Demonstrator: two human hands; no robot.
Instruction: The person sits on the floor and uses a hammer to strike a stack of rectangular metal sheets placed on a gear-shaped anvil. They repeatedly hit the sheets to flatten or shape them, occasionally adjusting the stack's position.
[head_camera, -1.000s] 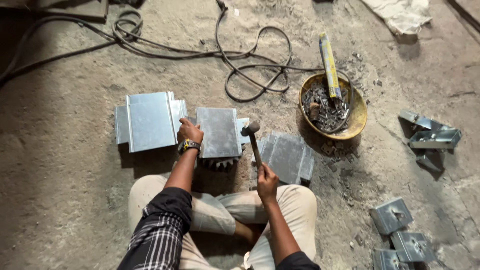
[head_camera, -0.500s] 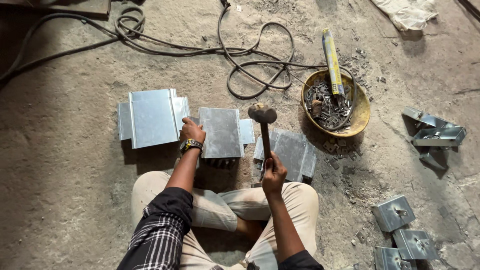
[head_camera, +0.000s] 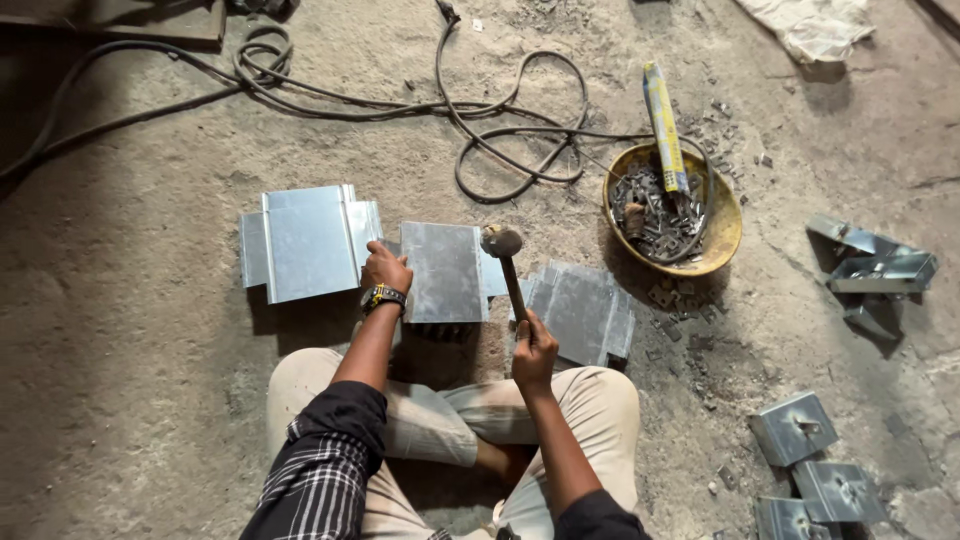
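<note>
I sit cross-legged on a concrete floor. My left hand (head_camera: 384, 270), with a watch on the wrist, presses on the left edge of a folded galvanized sheet-metal piece (head_camera: 443, 270) in front of my knees. My right hand (head_camera: 535, 345) grips the wooden handle of a hammer (head_camera: 508, 262). The hammer head sits over the right edge of that piece. A stack of similar folded sheets (head_camera: 305, 241) lies to the left. Another bent sheet (head_camera: 585, 310) lies to the right, by my right knee.
A yellow bowl (head_camera: 718, 232) holding scrap metal bits and a long yellow packet stands at right. Black cables (head_camera: 520, 130) loop across the floor behind. Small metal brackets (head_camera: 880, 270) lie at far right, and more brackets (head_camera: 800, 430) at lower right. A cloth lies top right.
The hammer was low by the sheet's right edge, rose a little, and now sits over that edge again. My left hand stays on the sheet.
</note>
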